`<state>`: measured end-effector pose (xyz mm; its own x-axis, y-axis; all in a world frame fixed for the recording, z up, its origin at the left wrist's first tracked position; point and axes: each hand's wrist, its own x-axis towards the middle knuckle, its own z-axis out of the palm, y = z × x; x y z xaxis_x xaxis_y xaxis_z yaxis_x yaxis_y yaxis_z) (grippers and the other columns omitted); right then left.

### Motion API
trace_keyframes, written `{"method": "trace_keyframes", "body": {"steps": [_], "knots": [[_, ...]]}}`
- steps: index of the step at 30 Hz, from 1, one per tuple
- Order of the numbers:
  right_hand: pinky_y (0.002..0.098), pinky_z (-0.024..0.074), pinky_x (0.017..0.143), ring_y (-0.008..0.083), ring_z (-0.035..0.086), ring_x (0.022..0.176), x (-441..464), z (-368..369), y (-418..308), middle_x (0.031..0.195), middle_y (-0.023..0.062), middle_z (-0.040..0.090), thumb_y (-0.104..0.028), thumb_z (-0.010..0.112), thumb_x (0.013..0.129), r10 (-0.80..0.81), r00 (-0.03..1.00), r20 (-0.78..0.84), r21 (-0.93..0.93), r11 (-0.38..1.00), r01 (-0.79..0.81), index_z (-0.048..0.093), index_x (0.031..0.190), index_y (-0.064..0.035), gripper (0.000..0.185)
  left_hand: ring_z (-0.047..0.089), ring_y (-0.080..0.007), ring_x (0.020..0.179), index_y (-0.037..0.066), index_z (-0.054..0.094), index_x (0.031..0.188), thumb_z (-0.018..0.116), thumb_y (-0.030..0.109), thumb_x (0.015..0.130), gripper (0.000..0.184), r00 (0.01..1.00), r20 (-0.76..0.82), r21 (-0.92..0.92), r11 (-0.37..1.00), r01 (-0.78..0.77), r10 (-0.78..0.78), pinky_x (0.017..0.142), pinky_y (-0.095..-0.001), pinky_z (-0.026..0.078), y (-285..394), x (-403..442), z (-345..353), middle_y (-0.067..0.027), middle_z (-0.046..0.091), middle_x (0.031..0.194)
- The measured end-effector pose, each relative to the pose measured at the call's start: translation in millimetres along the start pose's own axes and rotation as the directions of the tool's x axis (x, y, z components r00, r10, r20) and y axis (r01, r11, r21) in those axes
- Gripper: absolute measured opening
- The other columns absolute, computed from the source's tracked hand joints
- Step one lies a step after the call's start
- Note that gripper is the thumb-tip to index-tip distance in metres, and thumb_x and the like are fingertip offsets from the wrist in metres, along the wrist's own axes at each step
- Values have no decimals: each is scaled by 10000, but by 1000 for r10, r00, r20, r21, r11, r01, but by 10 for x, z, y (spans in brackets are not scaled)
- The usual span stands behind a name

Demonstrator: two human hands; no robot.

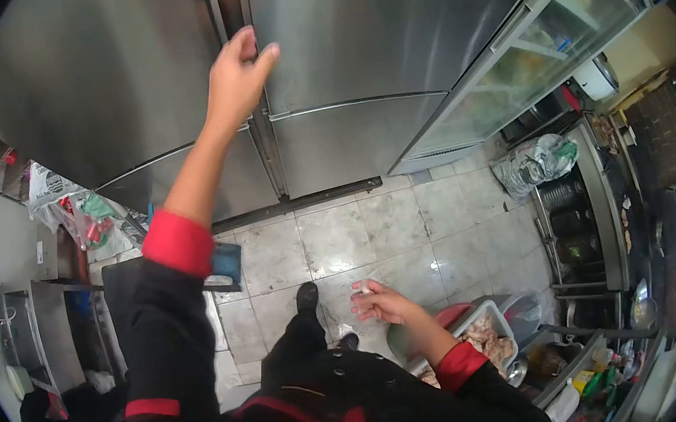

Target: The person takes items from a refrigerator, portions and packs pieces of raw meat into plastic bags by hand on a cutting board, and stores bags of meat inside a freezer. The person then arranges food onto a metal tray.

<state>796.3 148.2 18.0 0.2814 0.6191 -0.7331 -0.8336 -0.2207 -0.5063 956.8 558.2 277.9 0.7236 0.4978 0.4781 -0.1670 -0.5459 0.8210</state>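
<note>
My left hand reaches up and forward to the steel refrigerator, close to the narrow gap between its doors. Its fingers are bent and the thumb stands apart from them, with nothing seen between. Whether it touches the door edge I cannot tell. Low in front of my body, my right hand has its fingers curled in, with a small whitish bit at the fingertips that is too small to name. Just right of that forearm, a white tub holds pieces of what looks like raw meat.
A glass-door cooler stands to the right of the refrigerator. A full plastic sack sits by a metal rack on the right. Plastic bags lie at the left. My shoe is on the pale tiled floor.
</note>
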Motion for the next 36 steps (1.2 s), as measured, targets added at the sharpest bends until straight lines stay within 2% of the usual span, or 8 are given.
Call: {"method": "trace_keyframes", "body": {"steps": [5, 10, 14, 15, 18, 24, 31, 36], "knots": [[274, 491, 588, 140, 636, 785, 105, 46, -432, 1017, 41, 639, -159, 713, 877, -152, 985, -75, -137, 980, 141, 512, 1286, -114, 458, 500, -378, 1273, -99, 410, 1381, 751, 418, 799, 850, 976, -186, 153, 978, 145, -115, 1053, -412, 423, 156, 386, 516, -269, 493, 1363], [281, 493, 564, 114, 615, 786, 352, -54, -1078, 1034, 24, 631, -141, 656, 899, -506, 679, -531, -129, 841, 526, 473, 1345, -132, 482, 586, -395, 1156, -102, 416, 1386, 768, 366, 809, 823, 975, 201, 94, 989, -116, 95, 949, -423, 498, 756, -973, 12, -277, 535, 1339], [285, 473, 546, 137, 575, 690, 183, -899, -1464, 931, 49, 627, -182, 589, 932, -645, 234, -728, -293, 601, 744, 483, 1270, -76, 370, 729, -193, 907, 90, 616, 1313, 775, 320, 855, 536, 243, 962, -179, 962, 206, 127, 760, -305, 571, 493, -1290, -1057, -108, 729, 1085], [371, 512, 578, 194, 596, 747, -162, -547, -1778, 981, 62, 627, -210, 544, 956, -632, 314, -708, 53, 396, 917, 564, 1204, -90, 276, 733, -201, 897, 91, 616, 1310, 772, 302, 866, 516, 202, 979, -57, 945, 321, -10, 768, -315, 567, 446, -1198, -1249, -115, 726, 1070], [390, 512, 579, 207, 600, 752, -1004, -825, -1998, 978, 65, 629, -213, 539, 958, -624, 116, -773, -27, 215, 976, 579, 1191, -94, 265, 709, -155, 905, 11, 570, 1320, 724, 80, 882, 470, 705, 654, 147, 961, 235, -273, 785, -280, 567, -554, -1309, -1444, -145, 688, 1144], [426, 513, 583, 231, 607, 763, -1889, -2080, -1751, 974, 71, 632, -219, 530, 963, -380, -227, -897, -300, 144, 943, 608, 1165, -101, 247, 667, -174, 989, 16, 570, 1318, 750, 143, 866, 503, 541, 736, 237, 904, 357, -406, 877, -314, 529, -965, -833, -1393, -138, 670, 1169], [469, 514, 587, 260, 616, 775, -203, -3588, 729, 970, 78, 636, -226, 519, 968, 16, 90, -996, 84, 549, 832, 643, 1134, -110, 238, 590, -297, 1072, 77, 658, 1059, 752, 226, 808, 307, 576, 694, 155, 692, -705, 432, 1058, -487, 404, -29, 402, -712, -121, 643, 1014], [312, 433, 456, 172, 491, 537, 1819, -1986, 1038, 685, 39, 497, -196, 651, 909, 140, 671, -728, 559, 688, 463, 626, 1133, -102, 244, 543, -287, 1023, 67, 660, 1059, 753, 307, 767, 390, 509, 860, 477, 301, -826, 36, 1010, -444, 392, 243, 884, -422, -110, 597, 994]]}}
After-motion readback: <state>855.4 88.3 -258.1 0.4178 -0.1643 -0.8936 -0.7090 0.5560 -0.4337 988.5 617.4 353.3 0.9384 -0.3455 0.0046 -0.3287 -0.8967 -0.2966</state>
